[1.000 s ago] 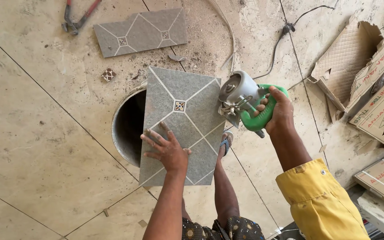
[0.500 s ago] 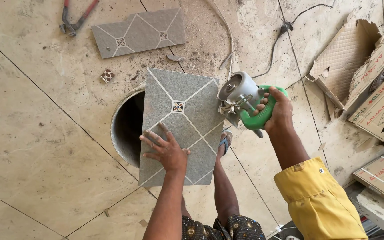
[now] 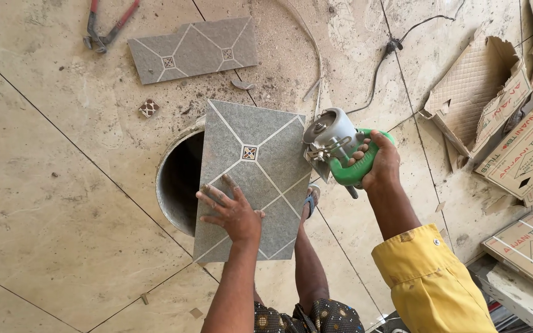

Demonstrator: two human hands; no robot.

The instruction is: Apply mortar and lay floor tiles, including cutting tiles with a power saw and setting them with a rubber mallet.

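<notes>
A grey tile [image 3: 260, 148] with white diagonal lines and a small centre motif lies on the floor, partly covering a round hole [image 3: 180, 179]. My left hand [image 3: 229, 209] presses flat on the tile's lower left part, fingers spread. My right hand [image 3: 374, 163] grips the green handle of a grey tile cutter [image 3: 334, 145], which sits at the tile's right edge. A yellow sleeve covers my right forearm. My foot in a sandal [image 3: 311, 198] shows just right of the tile.
A second grey tile piece [image 3: 192, 49] lies at the top, with red-handled pliers [image 3: 107, 24] left of it. A small tile chip [image 3: 148, 108] sits nearby. The cutter's cable [image 3: 384, 55] runs up. Cardboard boxes [image 3: 525, 154] crowd the right side.
The cutter and my right hand have barely shifted along the tile's right edge. My left hand stays pressed on the tile.
</notes>
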